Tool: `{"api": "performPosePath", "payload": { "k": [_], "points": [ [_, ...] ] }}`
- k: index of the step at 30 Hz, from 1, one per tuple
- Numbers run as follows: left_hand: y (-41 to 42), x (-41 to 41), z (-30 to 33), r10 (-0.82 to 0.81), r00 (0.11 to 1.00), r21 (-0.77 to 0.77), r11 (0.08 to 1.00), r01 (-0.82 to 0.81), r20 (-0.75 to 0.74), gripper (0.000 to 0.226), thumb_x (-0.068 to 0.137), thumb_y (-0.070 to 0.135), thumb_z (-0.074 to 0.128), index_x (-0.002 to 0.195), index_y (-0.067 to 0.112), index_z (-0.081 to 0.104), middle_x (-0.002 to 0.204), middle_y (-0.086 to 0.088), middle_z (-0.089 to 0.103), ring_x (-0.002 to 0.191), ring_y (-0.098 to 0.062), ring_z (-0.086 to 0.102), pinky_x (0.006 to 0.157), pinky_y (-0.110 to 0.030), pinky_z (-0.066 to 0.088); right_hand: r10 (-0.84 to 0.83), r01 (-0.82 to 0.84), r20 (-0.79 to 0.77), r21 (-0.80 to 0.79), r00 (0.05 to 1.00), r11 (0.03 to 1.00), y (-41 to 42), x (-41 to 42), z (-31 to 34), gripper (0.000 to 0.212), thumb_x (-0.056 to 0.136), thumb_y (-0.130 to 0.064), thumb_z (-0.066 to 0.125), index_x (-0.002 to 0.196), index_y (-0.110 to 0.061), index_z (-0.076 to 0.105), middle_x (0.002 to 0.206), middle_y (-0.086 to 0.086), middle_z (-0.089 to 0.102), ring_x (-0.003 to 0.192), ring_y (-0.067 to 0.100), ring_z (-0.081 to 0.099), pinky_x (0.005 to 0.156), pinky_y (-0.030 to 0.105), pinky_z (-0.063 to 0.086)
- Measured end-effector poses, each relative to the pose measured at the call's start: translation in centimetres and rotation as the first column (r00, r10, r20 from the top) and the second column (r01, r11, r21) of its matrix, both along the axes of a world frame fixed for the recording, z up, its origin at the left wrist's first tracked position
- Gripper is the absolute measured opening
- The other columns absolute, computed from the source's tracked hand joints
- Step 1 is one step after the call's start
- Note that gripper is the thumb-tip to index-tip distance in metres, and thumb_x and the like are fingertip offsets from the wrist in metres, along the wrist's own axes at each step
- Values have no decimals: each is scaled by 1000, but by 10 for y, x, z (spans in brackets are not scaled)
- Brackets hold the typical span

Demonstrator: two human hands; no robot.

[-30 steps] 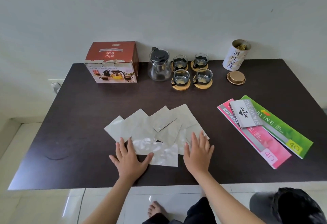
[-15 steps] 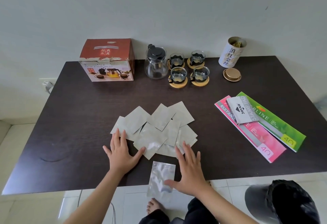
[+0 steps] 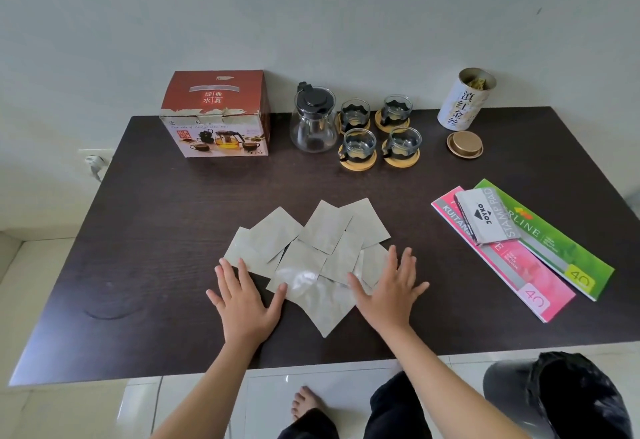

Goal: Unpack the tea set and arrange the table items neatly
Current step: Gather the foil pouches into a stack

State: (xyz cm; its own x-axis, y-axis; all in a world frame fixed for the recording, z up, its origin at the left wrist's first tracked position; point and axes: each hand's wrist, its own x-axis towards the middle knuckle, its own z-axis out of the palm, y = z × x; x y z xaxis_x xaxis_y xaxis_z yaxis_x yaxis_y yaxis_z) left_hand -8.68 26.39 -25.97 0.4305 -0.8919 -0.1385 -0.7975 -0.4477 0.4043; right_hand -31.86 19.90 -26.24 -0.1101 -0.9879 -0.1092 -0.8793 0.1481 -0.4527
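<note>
Several silver foil sachets lie overlapping in a loose pile at the middle of the dark table. My left hand rests flat with fingers spread at the pile's left front edge. My right hand lies flat and spread on the pile's right front edge. At the back stand the red tea set box, a glass teapot with a black lid, and several glass cups on wooden coasters.
A white tea tin stands open at the back right, its gold lid beside it. A pink booklet, a green booklet and a grey stamp pad box lie at the right. A dark bin stands below the table's right front.
One sachet that hung over the front edge under my right hand is back on the table against the pile. Both hands moved forward and press the pile's sides.
</note>
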Motion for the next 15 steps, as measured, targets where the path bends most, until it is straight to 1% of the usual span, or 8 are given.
{"api": "performPosePath", "payload": {
  "k": [2,4,6,9,11,13,14,15],
  "points": [
    [-1,2,-1,-75,997,21,997,74,20,116,69,88,6,150,5,5,160,-10,-4,146,-24,-13,112,-61,-4,-47,47,-18,33,999,998,-7,-1,-2,108,73,-82,35,152,-14,9,160,14,5,147,30,0,111,62,-2],
    [-1,4,-2,-166,986,10,986,165,30,114,70,88,7,151,7,5,160,-4,0,146,-19,-10,112,-59,-5,-36,36,-12,21,999,999,-7,9,-3,101,78,-77,34,152,-12,10,160,13,8,148,28,1,113,60,-1],
    [0,4,-2,-245,969,-14,969,246,32,114,70,89,13,151,8,9,160,-1,6,147,-17,-5,114,-58,-2,-6,6,23,-13,1000,1000,-3,25,-4,97,80,-75,25,151,-10,14,160,13,12,148,28,5,114,57,0],
    [1,5,-1,-347,936,-3,938,347,56,123,63,94,25,151,10,13,159,0,10,147,-17,0,114,-56,-2,48,-41,114,-61,992,997,2,52,-4,92,84,-70,26,150,-7,18,158,13,18,147,27,11,116,51,2],
    [1,6,-2,-368,927,13,930,368,71,128,57,96,33,150,10,16,158,-3,15,147,-20,5,114,-57,3,79,-50,238,-126,968,991,2,63,-2,86,86,-65,33,148,-6,24,156,15,20,145,28,15,116,51,12],
    [1,5,-1,-362,929,48,932,359,79,133,52,98,36,150,11,17,158,-6,14,147,-23,5,114,-58,6,60,11,319,-216,946,976,-7,64,-1,80,86,-59,41,144,-5,30,154,20,21,141,30,18,112,53,25],
    [0,4,0,-358,930,66,933,353,85,136,49,99,37,151,11,14,159,-8,9,147,-23,2,114,-57,4,25,61,329,-249,944,967,-16,61,1,78,86,-57,43,143,-4,32,153,22,22,140,31,18,111,55,26],
    [0,4,0,-356,930,83,933,349,91,139,47,100,37,152,12,11,160,-8,2,147,-23,-3,114,-55,1,-22,109,326,-250,945,962,-28,57,2,78,87,-56,44,143,-4,31,153,22,23,140,31,18,111,57,24]
  ]
}}
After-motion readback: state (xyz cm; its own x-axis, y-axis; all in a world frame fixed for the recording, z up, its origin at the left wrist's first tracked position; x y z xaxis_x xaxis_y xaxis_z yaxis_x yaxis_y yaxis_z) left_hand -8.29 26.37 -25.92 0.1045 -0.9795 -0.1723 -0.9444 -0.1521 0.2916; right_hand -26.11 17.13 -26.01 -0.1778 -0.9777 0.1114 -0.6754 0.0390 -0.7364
